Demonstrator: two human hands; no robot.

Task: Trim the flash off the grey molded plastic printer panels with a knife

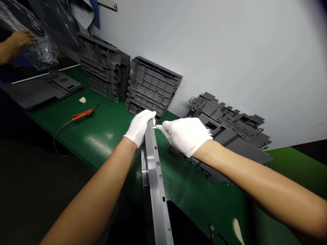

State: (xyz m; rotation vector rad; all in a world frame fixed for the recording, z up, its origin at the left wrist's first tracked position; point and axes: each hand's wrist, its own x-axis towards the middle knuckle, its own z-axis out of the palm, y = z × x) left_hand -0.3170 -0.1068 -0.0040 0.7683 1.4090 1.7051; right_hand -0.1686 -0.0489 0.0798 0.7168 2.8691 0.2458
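My left hand (140, 127), in a white glove, grips the far end of a long grey plastic panel (154, 177) held edge-on toward me. Small square slots run along the panel's narrow edge. My right hand (185, 134), also gloved, is closed around a small knife (154, 127). Only the knife's pointed blade tip shows ahead of the fingers, at the panel's far corner; most of its handle is hidden in the palm. Whether the blade touches the panel I cannot tell.
Grey ribbed panels (153, 86) lean against the white wall, with more grey panels (217, 126) at right. An orange corded tool (82, 114) and a flat grey panel (43, 88) lie on the green table (102, 136). Pliers (212, 228) lie near the front. Another person's hand (22, 39) touches clear plastic.
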